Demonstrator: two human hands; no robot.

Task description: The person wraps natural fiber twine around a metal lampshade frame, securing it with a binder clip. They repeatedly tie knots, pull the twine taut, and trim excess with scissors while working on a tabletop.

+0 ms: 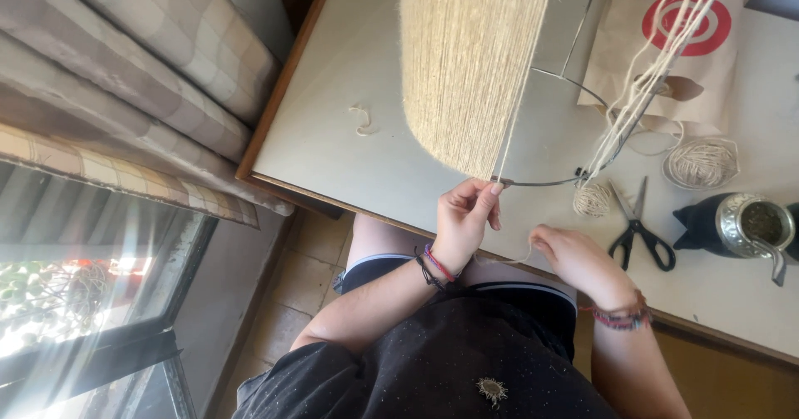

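String (pixel 509 148) runs up from the left hand (pixel 463 219), fingers pinching it at the wire ring (pixel 541 182) of the wrapped frame (pixel 466 61) on the table (pixel 333 94). Right hand (pixel 574 257) sits lower, closed around the slack; left is nearer.

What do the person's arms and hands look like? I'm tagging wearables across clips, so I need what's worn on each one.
Both forearms are bare, with no sleeves or gloves. The left hand has a stack of thin bracelets at the wrist: dark beaded bands plus a red and purple cord. The right hand has woven red and dark thread bracelets at its wrist. No rings or watch can be made out.
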